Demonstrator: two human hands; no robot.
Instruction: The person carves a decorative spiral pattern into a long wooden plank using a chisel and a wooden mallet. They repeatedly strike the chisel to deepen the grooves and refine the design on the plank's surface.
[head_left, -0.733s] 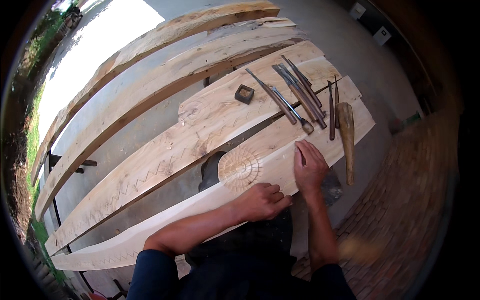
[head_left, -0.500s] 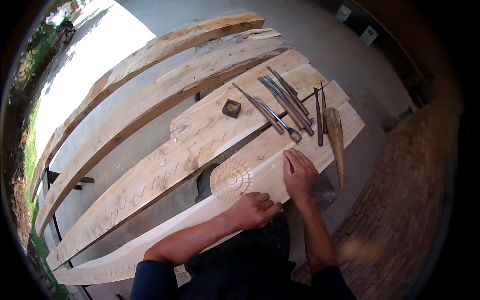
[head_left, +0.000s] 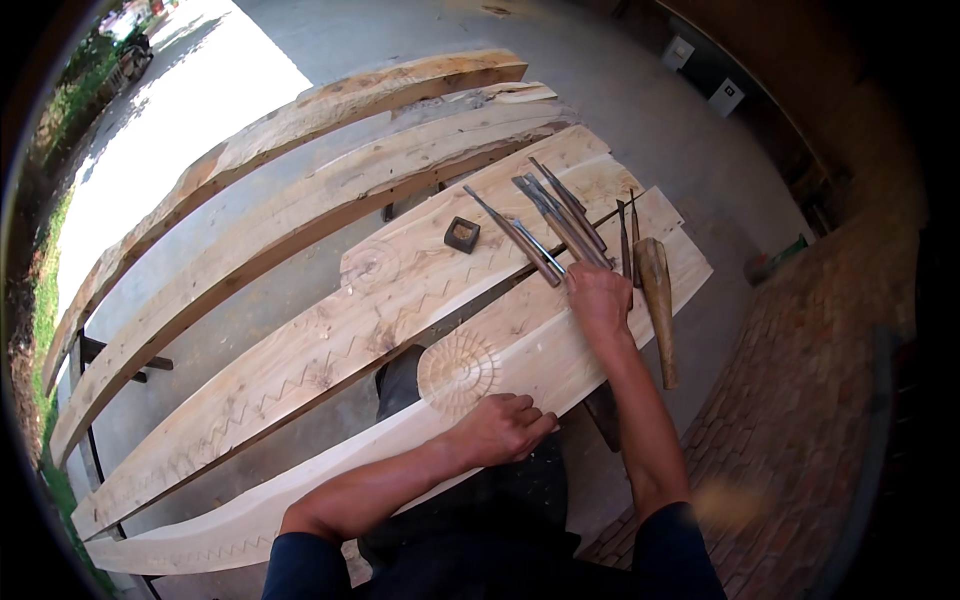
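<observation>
My left hand (head_left: 505,428) rests closed on the near edge of a pale plank (head_left: 545,365), knuckles up; anything inside is hidden. Beside it, a round fan-like pattern of radiating grooves (head_left: 460,370) is carved into the wood. My right hand (head_left: 600,300) reaches over the handle ends of the chisels, its fingers curled together and their tips hidden. A chisel with a shiny shaft (head_left: 535,238) runs under these fingers; I cannot see whether they grip it. More chisels and gouges (head_left: 560,215) lie left of and beyond this hand. A wooden club-shaped mallet (head_left: 657,300) lies to its right.
A second plank (head_left: 330,335) with zigzag marks lies beyond a gap. On it sits a small dark square box (head_left: 462,235). Two curved, thick timbers, one the outer beam (head_left: 300,120), stand farther off. Brick paving (head_left: 770,400) lies to the right.
My right hand has moved away from me, off the bare plank and onto the chisel handles. The left hand stays on the plank's edge. The whole view has shifted slightly.
</observation>
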